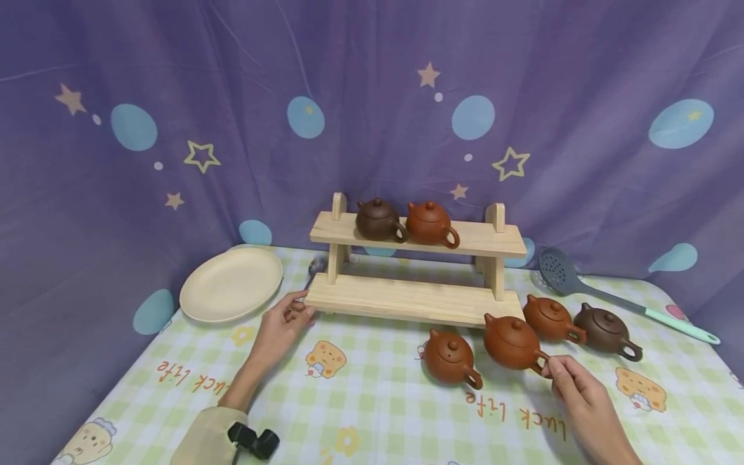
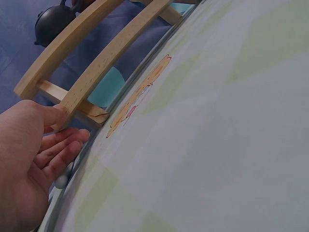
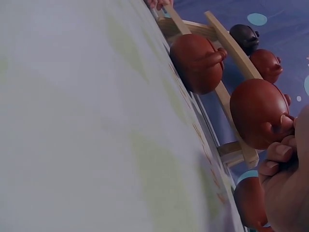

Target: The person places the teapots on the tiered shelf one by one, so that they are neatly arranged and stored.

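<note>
My right hand (image 1: 588, 402) pinches the handle of a reddish-brown clay teapot (image 1: 511, 343), its spout toward the wooden two-tier shelf (image 1: 401, 298). In the right wrist view the held teapot (image 3: 258, 113) hangs above the cloth, overlapping the shelf. At the lower board's left end, my left hand (image 1: 279, 330) grips the wood; the left wrist view has the thumb over the board end (image 2: 65, 113) and fingers beneath. On the top board stand a dark brown teapot (image 1: 378, 221) and a reddish one (image 1: 430, 225). Another reddish teapot (image 1: 450, 359) sits on the cloth left of the held one.
Right of the shelf are a reddish teapot (image 1: 549, 318) and a dark brown teapot (image 1: 606, 329). Behind them lies a slotted skimmer (image 1: 604, 292) with a mint handle. A cream plate (image 1: 231, 284) is at left. A purple curtain (image 1: 372, 97) hangs behind the checkered tablecloth (image 1: 372, 413).
</note>
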`<move>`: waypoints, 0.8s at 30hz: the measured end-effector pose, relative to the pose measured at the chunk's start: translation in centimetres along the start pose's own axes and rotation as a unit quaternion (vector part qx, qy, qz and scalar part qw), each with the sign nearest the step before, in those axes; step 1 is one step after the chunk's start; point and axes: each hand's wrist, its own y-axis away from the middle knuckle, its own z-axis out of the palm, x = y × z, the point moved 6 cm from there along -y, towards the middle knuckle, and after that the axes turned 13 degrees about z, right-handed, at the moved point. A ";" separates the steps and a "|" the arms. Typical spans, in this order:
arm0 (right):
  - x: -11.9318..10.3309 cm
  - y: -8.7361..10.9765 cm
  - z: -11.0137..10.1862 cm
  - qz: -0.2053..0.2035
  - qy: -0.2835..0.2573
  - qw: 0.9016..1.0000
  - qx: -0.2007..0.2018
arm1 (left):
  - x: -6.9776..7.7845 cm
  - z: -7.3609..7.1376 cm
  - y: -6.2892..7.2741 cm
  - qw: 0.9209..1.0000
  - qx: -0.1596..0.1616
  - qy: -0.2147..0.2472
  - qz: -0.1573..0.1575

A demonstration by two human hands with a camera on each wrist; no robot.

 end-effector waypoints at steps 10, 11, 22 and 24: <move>-1.5 -0.9 -0.3 -0.028 -0.008 1.000 0.008 | 0.1 0.1 0.1 1.000 0.002 0.008 0.000; -1.8 -1.0 -0.4 -0.036 -0.011 0.999 0.010 | 0.1 0.1 0.1 1.000 0.001 0.008 -0.001; -3.4 -2.4 -0.4 -0.083 -0.024 0.996 0.020 | 0.0 0.0 0.0 1.000 0.003 0.006 0.007; -3.8 -2.7 -0.2 -0.092 -0.036 0.995 0.017 | 0.0 0.0 0.0 1.000 0.004 0.005 0.006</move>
